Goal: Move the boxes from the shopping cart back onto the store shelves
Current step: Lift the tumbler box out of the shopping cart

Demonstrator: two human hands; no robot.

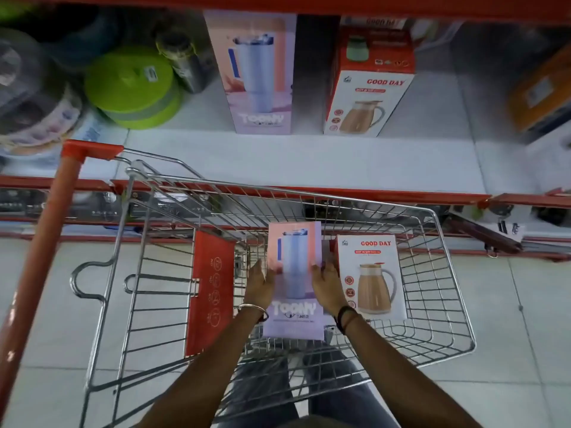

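Observation:
A pink and lilac tumbler box (295, 251) lies in the wire shopping cart (432, 304). My left hand (258, 284) grips its left edge and my right hand (327, 287) grips its right edge. Beside it on the right lies a white and red Good Day jug box (370, 276), untouched. On the white shelf (309, 162) beyond the cart stand a matching tumbler box (258, 75) and a matching Good Day jug box (367, 88), both upright with a gap between them.
Green lidded containers (133, 88) and a steel flask (185, 60) fill the shelf's left part; an orange box (540, 91) sits at the right. The cart's red handle (40, 257) runs along the left. A red shelf edge (309, 4) hangs overhead.

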